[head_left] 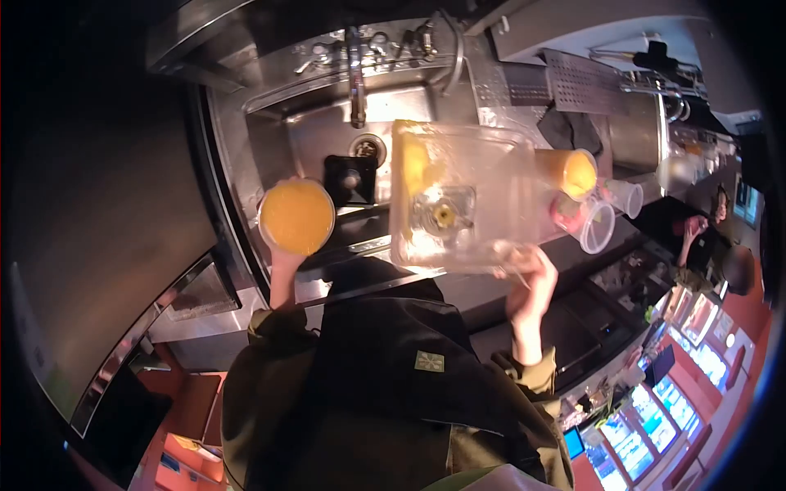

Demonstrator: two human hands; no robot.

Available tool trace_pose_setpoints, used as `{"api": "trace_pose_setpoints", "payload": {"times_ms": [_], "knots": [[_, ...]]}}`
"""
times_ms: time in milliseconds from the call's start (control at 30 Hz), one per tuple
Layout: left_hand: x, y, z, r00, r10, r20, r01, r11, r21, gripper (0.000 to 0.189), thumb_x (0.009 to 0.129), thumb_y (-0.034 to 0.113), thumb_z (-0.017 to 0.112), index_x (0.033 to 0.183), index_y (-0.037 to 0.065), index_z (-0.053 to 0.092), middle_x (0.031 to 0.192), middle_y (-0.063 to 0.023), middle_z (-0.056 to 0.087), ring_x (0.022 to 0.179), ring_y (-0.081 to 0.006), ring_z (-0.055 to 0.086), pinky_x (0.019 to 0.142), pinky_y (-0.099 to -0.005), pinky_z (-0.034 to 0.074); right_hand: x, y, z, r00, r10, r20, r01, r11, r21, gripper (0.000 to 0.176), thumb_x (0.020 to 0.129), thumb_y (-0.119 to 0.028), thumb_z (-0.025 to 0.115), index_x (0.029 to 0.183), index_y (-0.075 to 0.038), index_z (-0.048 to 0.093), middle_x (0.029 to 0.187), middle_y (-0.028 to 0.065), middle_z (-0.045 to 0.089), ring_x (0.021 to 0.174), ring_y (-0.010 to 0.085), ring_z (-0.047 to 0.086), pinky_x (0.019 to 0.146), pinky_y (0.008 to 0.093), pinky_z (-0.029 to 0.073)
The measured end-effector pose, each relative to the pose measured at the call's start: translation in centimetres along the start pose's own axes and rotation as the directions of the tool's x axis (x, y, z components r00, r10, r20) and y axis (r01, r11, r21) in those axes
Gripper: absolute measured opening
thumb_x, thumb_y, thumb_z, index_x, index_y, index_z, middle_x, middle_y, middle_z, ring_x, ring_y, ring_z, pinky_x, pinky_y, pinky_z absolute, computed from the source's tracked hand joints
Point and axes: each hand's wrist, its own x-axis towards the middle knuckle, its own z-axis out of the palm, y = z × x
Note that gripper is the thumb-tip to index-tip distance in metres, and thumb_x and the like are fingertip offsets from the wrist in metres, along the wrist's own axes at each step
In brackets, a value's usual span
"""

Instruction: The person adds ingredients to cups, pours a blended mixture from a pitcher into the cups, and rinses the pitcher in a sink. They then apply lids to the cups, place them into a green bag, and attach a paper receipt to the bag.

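My left hand (283, 263) is wrapped round a cup of orange drink (296, 218), held upright at the front left of the sink. My right hand (533, 284) grips the near right edge of a clear blender jar (499, 196). I look down into this jar: the blade (444, 215) shows at its bottom, and yellow residue clings to the far left wall. Just right of the jar stands another cup with orange contents (578, 173). Beside it are a clear cup with pink and green contents (596, 226) and a further clear cup (628, 198).
Behind my hands is a steel sink (315, 135) with a faucet (355, 82) and a drain (368, 149). A black square piece (350, 182) lies in it. Perforated metal panels (581, 82) stand at the back right. Another person's hand (696, 227) shows far right.
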Motion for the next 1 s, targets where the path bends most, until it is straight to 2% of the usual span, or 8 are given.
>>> {"api": "trace_pose_setpoints", "payload": {"times_ms": [67, 100, 400, 667, 800, 900, 933, 1000], "knots": [[-0.6, 0.8, -2.0, 0.999, 0.034, 0.005, -0.034, 0.996, 0.08, 0.076, 0.064, 0.015, 0.075, 0.13, 0.006, 0.039, 0.129, -0.0123, 0.043, 0.12, -0.0284, 0.042, 0.103, -0.0364, 0.03, 2.3, 2.4, 2.4, 0.997, 0.063, 0.04, -0.054, 0.979, -0.197, 0.024, 0.079, -0.007, 0.038, 0.085, 0.004, 0.058, 0.074, 0.0063, 0.058, 0.067, 0.0129, 0.052, 0.065, 0.0256, 0.042], [-0.8, 1.4, -2.5, 0.995, -0.042, -0.087, 0.033, 0.994, -0.102, 0.068, 0.065, 0.016, 0.076, 0.124, 0.004, 0.043, 0.124, -0.0141, 0.049, 0.117, -0.0256, 0.047, 0.101, -0.0369, 0.034, 3.0, 4.0, 3.5, 0.994, 0.105, -0.022, -0.107, 0.975, -0.195, 0.024, 0.08, -0.006, 0.037, 0.086, 0.004, 0.058, 0.074, 0.0062, 0.058, 0.069, 0.0128, 0.052, 0.067, 0.0256, 0.042], [-0.9, 3.3, -4.6, 0.986, -0.033, -0.16, 0.022, 0.997, -0.068, 0.072, 0.058, 0.018, 0.083, 0.118, 0.005, 0.047, 0.117, -0.013, 0.052, 0.111, -0.0265, 0.05, 0.096, -0.0379, 0.04, 15.8, 24.5, 5.9, 0.945, 0.316, 0.084, -0.308, 0.946, -0.104, 0.029, 0.08, 0.002, 0.038, 0.099, -0.003, 0.059, 0.092, 0.0033, 0.059, 0.083, 0.0119, 0.051, 0.078, 0.024, 0.039], [0.2, 4.0, -4.9, 0.991, -0.068, -0.111, 0.06, 0.995, -0.076, 0.071, 0.057, 0.017, 0.084, 0.117, 0.004, 0.048, 0.118, -0.0136, 0.052, 0.109, -0.0259, 0.052, 0.095, -0.0369, 0.041, 13.6, 32.3, 10.2, 0.692, 0.696, 0.192, -0.707, 0.707, -0.011, 0.021, 0.09, -0.01, 0.047, 0.11, -0.011, 0.053, 0.089, -0.0008, 0.056, 0.068, 0.0069, 0.044, 0.07, 0.016, 0.043], [0.6, 4.4, -4.3, 0.99, -0.095, -0.108, 0.083, 0.99, -0.112, 0.071, 0.057, 0.017, 0.084, 0.117, 0.005, 0.048, 0.118, -0.0133, 0.052, 0.11, -0.0258, 0.051, 0.095, -0.0372, 0.041, 11.1, 37.0, 11.6, 0.696, 0.626, 0.353, -0.58, 0.779, -0.237, 0.051, 0.078, -0.008, 0.057, 0.126, -0.003, 0.043, 0.116, 0.0116, 0.051, 0.107, 0.0209, 0.047, 0.09, 0.0319, 0.04], [0.9, 4.2, -3.9, 0.991, -0.056, -0.124, 0.039, 0.99, -0.132, 0.073, 0.056, 0.016, 0.084, 0.117, 0.005, 0.046, 0.117, -0.0135, 0.052, 0.11, -0.0272, 0.051, 0.095, -0.0391, 0.041, 12.1, 23.6, 11.4, 0.723, 0.564, 0.399, -0.226, 0.739, -0.635, 0.051, 0.077, -0.015, 0.059, 0.124, 0.001, 0.047, 0.125, 0.0218, 0.049, 0.119, 0.0269, 0.046, 0.097, 0.0355, 0.038], [1.1, 4.1, -3.7, 0.99, -0.034, -0.139, 0.014, 0.99, -0.142, 0.074, 0.056, 0.016, 0.085, 0.117, 0.005, 0.045, 0.117, -0.0137, 0.052, 0.11, -0.0279, 0.051, 0.095, -0.0399, 0.041, 14.4, 23.7, 10.7, 0.79, 0.549, 0.272, -0.005, 0.449, -0.894, 0.042, 0.079, -0.02, 0.058, 0.113, 0.005, 0.054, 0.109, 0.0278, 0.057, 0.105, 0.0343, 0.056, 0.088, 0.0401, 0.045], [1.4, 3.9, -3.4, 0.99, 0.007, -0.138, -0.029, 0.987, -0.159, 0.074, 0.056, 0.016, 0.084, 0.117, 0.006, 0.043, 0.116, -0.0144, 0.052, 0.109, -0.0296, 0.051, 0.095, -0.0423, 0.041, 18.9, 18.8, 11.7, 0.925, 0.31, 0.219, 0.022, 0.531, -0.847, 0.037, 0.085, -0.028, 0.055, 0.099, 0.006, 0.055, 0.087, 0.0264, 0.062, 0.082, 0.0416, 0.061, 0.073, 0.0449, 0.049]]}}
